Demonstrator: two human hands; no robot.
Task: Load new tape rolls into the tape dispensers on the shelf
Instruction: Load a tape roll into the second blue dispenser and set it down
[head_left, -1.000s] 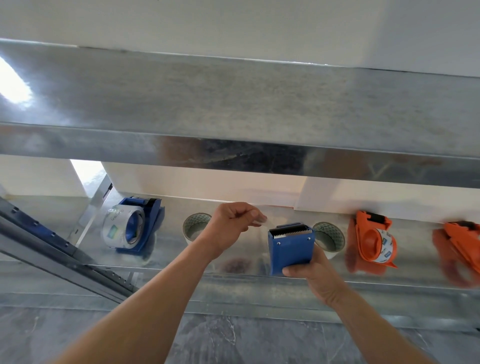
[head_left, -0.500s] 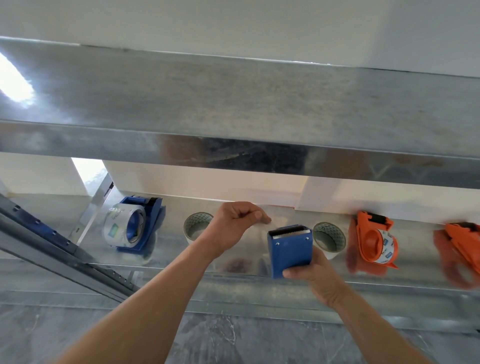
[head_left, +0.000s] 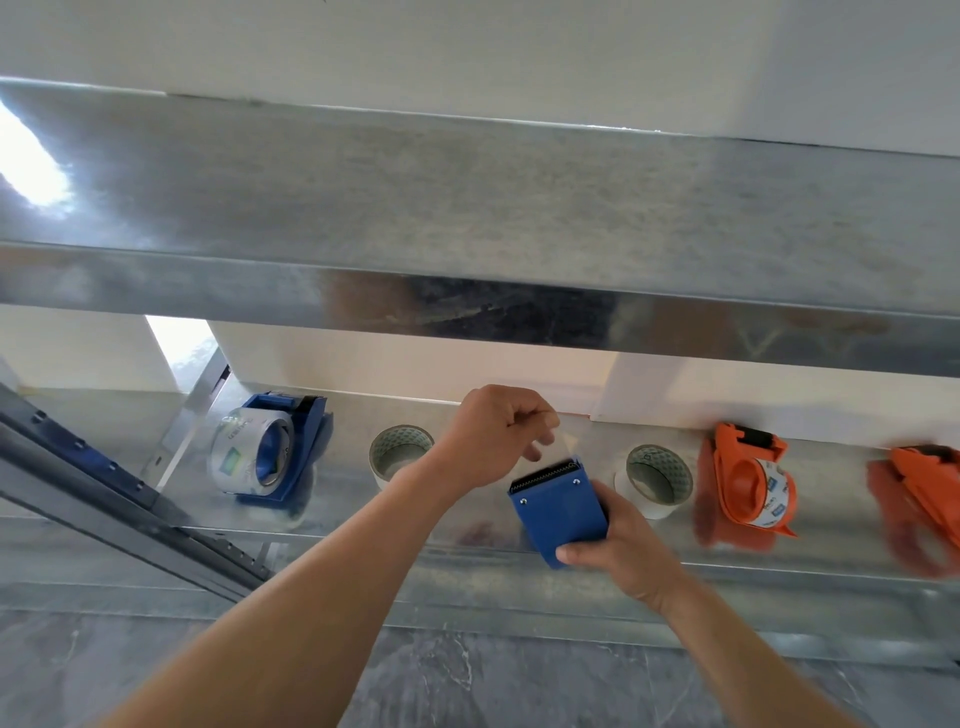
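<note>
My right hand (head_left: 621, 545) grips a blue tape dispenser (head_left: 558, 506) over the front of the lower metal shelf (head_left: 467, 525), its toothed blade pointing up and away. Just above the blade, my left hand (head_left: 493, 434) pinches the clear tape end (head_left: 563, 444) between thumb and fingers. Another blue dispenser (head_left: 275, 447) holding a clear roll stands at the left. Two loose tape rolls lie on the shelf, one (head_left: 397, 452) behind my left wrist and one (head_left: 657, 478) right of my right hand. An orange dispenser (head_left: 748, 480) with a roll stands further right.
A second orange dispenser (head_left: 924, 499) sits at the right edge, blurred. The upper metal shelf (head_left: 467, 218) overhangs the lower one closely. A slanted metal rail (head_left: 104, 493) crosses the left side. A white wall backs the shelf; grey marbled floor lies below.
The blue dispenser has tilted so its top leans left. My left hand has shifted a little right and closer to the blade, still pinching the tape end.
</note>
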